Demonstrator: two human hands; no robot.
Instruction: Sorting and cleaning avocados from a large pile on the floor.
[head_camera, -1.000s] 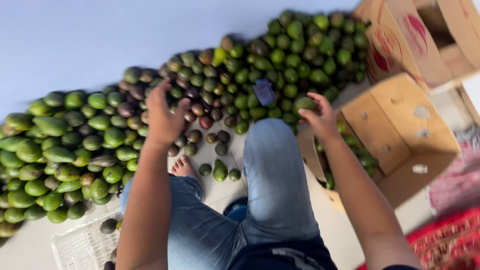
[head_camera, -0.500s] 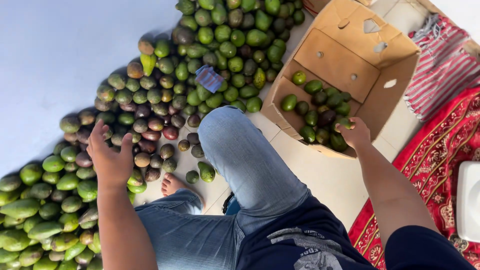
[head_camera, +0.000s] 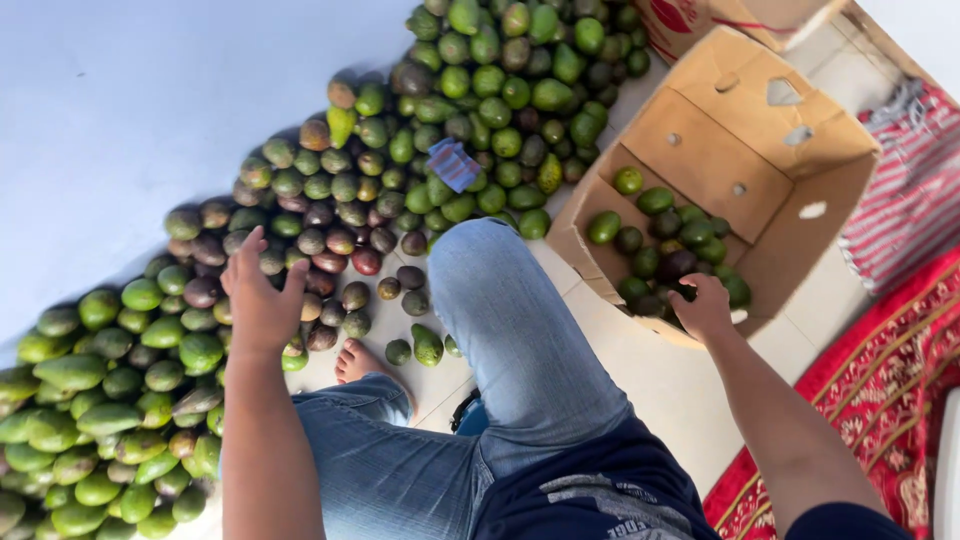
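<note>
A long heap of green and dark avocados (head_camera: 400, 170) lies on the floor along the pale wall. My left hand (head_camera: 262, 295) hovers over the heap's middle with fingers spread, holding nothing. My right hand (head_camera: 706, 305) rests at the near rim of an open cardboard box (head_camera: 780, 140), curled over the avocados inside (head_camera: 665, 245); whether it grips one is hidden. My jeans-clad legs and a bare foot (head_camera: 362, 362) lie between heap and box.
A small blue-and-white packet (head_camera: 454, 163) sits on the heap. A second cardboard box (head_camera: 700, 18) stands behind the first. A red patterned rug (head_camera: 880, 400) and striped cloth (head_camera: 905, 200) lie at the right. Loose avocados (head_camera: 425, 345) sit beside my foot.
My right hand carried a green avocado from the heap over to the box and lowered to its near rim. My left hand stayed raised over the heap. The view swung right.
</note>
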